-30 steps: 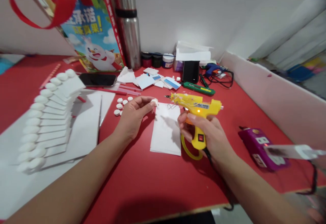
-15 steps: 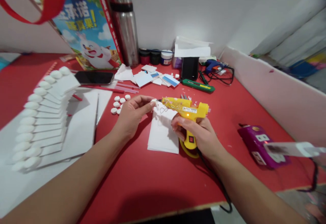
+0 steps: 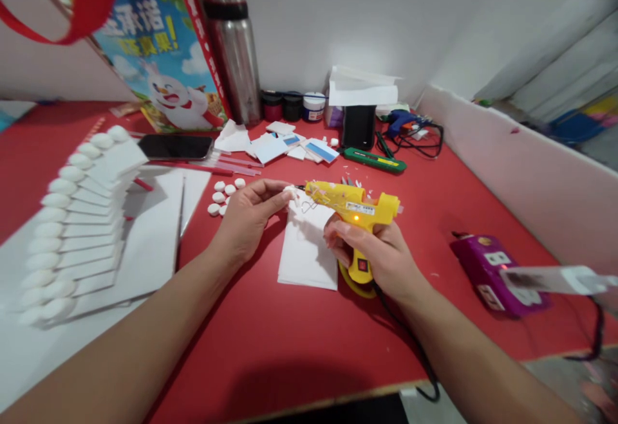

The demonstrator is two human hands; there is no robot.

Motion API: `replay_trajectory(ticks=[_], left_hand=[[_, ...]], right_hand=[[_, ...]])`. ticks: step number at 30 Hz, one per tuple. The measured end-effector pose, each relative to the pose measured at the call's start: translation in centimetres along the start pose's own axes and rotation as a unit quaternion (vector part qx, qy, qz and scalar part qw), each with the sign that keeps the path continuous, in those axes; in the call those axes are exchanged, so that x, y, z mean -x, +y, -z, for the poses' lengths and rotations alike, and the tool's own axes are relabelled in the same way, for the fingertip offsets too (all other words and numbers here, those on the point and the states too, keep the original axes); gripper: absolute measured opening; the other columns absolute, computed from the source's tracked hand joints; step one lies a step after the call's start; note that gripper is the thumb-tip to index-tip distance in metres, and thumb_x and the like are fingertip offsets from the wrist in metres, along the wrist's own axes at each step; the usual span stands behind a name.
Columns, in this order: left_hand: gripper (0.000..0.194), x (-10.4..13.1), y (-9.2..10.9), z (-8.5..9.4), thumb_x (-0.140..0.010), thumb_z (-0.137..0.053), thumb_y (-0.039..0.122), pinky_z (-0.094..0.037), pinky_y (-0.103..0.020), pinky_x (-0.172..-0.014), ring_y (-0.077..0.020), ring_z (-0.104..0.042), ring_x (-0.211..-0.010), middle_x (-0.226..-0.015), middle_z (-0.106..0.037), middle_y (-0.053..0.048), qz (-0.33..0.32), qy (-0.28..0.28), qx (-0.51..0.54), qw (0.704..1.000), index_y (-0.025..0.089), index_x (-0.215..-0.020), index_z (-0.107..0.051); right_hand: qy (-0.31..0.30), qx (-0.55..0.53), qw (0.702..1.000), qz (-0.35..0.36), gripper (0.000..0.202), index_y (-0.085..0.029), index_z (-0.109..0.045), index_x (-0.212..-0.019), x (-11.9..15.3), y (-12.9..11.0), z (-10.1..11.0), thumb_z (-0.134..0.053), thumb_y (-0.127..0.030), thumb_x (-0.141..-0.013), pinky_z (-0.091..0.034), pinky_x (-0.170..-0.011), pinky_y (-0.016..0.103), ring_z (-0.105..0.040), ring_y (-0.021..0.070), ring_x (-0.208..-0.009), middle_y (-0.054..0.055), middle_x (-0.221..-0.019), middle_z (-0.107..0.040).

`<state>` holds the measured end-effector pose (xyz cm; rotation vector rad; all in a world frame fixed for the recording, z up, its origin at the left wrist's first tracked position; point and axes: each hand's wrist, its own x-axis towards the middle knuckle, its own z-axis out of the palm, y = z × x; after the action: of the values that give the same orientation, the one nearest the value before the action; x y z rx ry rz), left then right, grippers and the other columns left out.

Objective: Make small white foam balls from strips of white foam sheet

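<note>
My right hand point(image 3: 369, 244) is closed around the handle of a yellow hot glue gun point(image 3: 338, 199), its orange light lit. The nozzle points left and meets a small white piece point(image 3: 290, 191) pinched between the thumb and fingers of my left hand point(image 3: 251, 215). That piece looks like the white discs point(image 3: 219, 197) lying just left of my left hand, though my fingers partly hide it. Beneath the gun lies a folded white paper point(image 3: 306, 257). At the left stands a curved, stepped model of white boards point(image 3: 91, 237), edged with a row of white round pieces point(image 3: 56, 228).
Behind are a phone point(image 3: 176, 147), white board scraps point(image 3: 270, 148), a green utility knife point(image 3: 374, 160), paint jars point(image 3: 292, 107), a steel flask point(image 3: 236, 57) and a printed bag point(image 3: 168, 70). A purple box point(image 3: 497, 276) lies right; the gun's black cord point(image 3: 410, 334) runs over the front edge.
The view has shifted very slightly. Both hands keep nearly the same pose, with the glue gun's nozzle still at the small white piece.
</note>
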<state>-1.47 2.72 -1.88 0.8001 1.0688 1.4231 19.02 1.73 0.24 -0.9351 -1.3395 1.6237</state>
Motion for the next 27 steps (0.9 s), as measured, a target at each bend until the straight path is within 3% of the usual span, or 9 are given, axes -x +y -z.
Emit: replay_trajectory(ticks=[13,27], left_hand=[[0.027,0.22,0.37,-0.42,-0.064,-0.09,0.024,-0.053,-0.024,-0.066,-0.0104,-0.064,-0.063,-0.073,-0.073,-0.002,0.022,0.003,0.041,0.999,0.014,-0.083,-0.074],[0.021,0.19,0.33,-0.42,-0.069,-0.087,0.022,-0.052,-0.023,-0.069,-0.0096,-0.065,-0.065,-0.073,-0.073,-0.002,0.02,-0.013,0.033,0.999,0.015,-0.084,-0.075]], right_hand=[[-0.002,0.015,1.0,0.004,0.025,-0.015,-0.067,-0.076,-0.03,0.24,0.08,-0.07,-0.038,-0.086,-0.034,-0.046,0.024,-0.047,0.0077,-0.048,-0.001,-0.064,-0.058],[0.008,-0.002,1.0,0.007,0.025,-0.016,-0.063,-0.071,0.01,-0.28,-0.54,-0.071,-0.037,-0.083,-0.035,-0.044,0.023,-0.049,0.0081,-0.046,-0.001,-0.062,-0.056]])
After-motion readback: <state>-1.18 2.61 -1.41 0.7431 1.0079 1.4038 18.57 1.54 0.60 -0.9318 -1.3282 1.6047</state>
